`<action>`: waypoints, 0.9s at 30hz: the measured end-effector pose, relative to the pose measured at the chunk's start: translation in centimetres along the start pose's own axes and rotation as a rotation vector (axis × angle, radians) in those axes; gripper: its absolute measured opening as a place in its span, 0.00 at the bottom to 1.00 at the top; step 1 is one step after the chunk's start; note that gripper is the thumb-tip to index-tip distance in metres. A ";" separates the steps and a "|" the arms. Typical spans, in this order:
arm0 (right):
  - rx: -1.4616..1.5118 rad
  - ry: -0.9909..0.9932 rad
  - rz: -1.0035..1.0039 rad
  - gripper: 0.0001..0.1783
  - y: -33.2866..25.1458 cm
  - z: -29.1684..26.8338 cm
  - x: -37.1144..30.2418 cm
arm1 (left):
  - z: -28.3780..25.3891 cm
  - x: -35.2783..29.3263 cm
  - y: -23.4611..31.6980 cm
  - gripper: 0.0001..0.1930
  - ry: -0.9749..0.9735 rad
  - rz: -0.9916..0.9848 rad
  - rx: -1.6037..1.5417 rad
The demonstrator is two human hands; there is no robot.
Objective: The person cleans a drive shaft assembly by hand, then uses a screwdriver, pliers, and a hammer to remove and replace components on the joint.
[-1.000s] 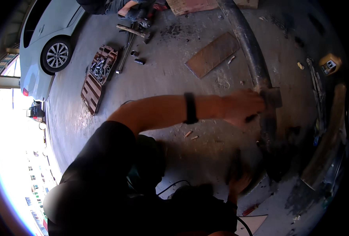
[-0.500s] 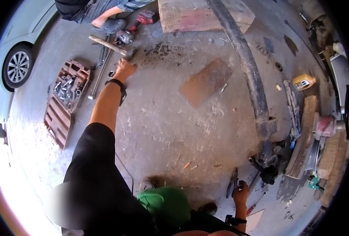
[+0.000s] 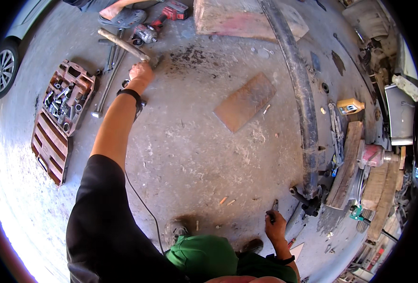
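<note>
My left hand (image 3: 141, 72) is stretched far forward, fingers curled, just below the head of a wooden-handled hammer (image 3: 122, 43) on the floor. What the fingers hold, if anything, is hidden; a small metal end (image 3: 144, 103) shows beside the wrist. A metal ring (image 3: 125, 83) lies next to that hand. Low on the right, my right hand (image 3: 277, 228) is closed around a small black part (image 3: 270, 216). Just beyond it the tip of a pair of pliers (image 3: 275, 204) shows, the rest covered by the hand.
An open socket set case (image 3: 53, 141) lies at left, near a long bar (image 3: 106, 89). A red impact wrench (image 3: 159, 21) and another person's arm (image 3: 112, 12) are at the top. A brown plate (image 3: 245, 103) lies mid-floor; a long dark shaft (image 3: 296, 80) and wooden beams (image 3: 344, 165) are at right.
The view has shifted a little. My left hand's fingers have curled in, closer to the hammer head. My right hand has moved over the pliers, covering most of them.
</note>
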State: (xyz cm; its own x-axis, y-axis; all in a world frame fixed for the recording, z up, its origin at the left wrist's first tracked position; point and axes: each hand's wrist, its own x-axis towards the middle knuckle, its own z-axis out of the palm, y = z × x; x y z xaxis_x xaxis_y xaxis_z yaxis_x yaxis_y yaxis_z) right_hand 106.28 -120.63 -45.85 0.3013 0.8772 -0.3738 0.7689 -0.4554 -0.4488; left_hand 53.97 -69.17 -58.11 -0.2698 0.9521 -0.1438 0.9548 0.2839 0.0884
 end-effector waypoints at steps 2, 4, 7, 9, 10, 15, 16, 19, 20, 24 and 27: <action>-0.012 0.015 -0.026 0.07 0.2 -1.0 0.1 | -1.3 -1.8 1.5 0.20 -0.080 0.054 -0.023; -0.011 0.070 -0.082 0.08 0.3 -2.1 0.4 | -2.1 -4.2 2.0 0.21 -0.103 0.089 -0.057; -0.007 0.115 -0.150 0.08 -0.2 -3.6 0.4 | -3.7 -8.8 4.1 0.21 -0.144 0.188 -0.126; 0.013 0.140 -0.175 0.08 -1.2 -4.2 -0.1 | -5.0 -12.3 5.2 0.20 -0.147 0.243 -0.151; 0.049 0.139 -0.163 0.08 -1.5 -4.3 -0.4 | -5.4 -14.0 5.8 0.20 -0.170 0.308 -0.115; 0.171 0.158 -0.149 0.08 -2.8 -5.6 -2.6 | -9.0 -24.5 11.3 0.23 -0.325 0.581 0.050; 0.178 0.154 -0.224 0.08 -2.8 -6.2 -3.2 | -10.0 -26.7 13.0 0.24 -0.380 0.626 0.076; 0.167 0.166 -0.445 0.09 -2.0 -7.3 -3.2 | -12.8 -31.8 16.5 0.24 -0.427 0.705 0.108; 0.163 0.105 -0.431 0.11 -1.8 -8.1 -3.1 | -14.2 -33.1 17.3 0.23 -0.413 0.867 0.120; 0.253 0.009 -0.446 0.18 -2.6 -10.9 -2.2 | -18.3 -36.2 18.8 0.16 -0.473 0.976 -0.303; 0.364 0.052 -0.387 0.31 -0.9 -13.7 -2.7 | -22.4 -40.7 24.8 0.17 -0.943 0.590 -0.693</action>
State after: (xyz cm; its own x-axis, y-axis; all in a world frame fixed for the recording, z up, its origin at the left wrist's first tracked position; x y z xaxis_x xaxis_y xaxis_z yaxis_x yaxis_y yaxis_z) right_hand 112.44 -120.53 -33.30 0.0689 0.9937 -0.0887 0.5867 -0.1123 -0.8020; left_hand 85.86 -98.38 -28.03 0.6242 0.5878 -0.5146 0.5599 0.1228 0.8194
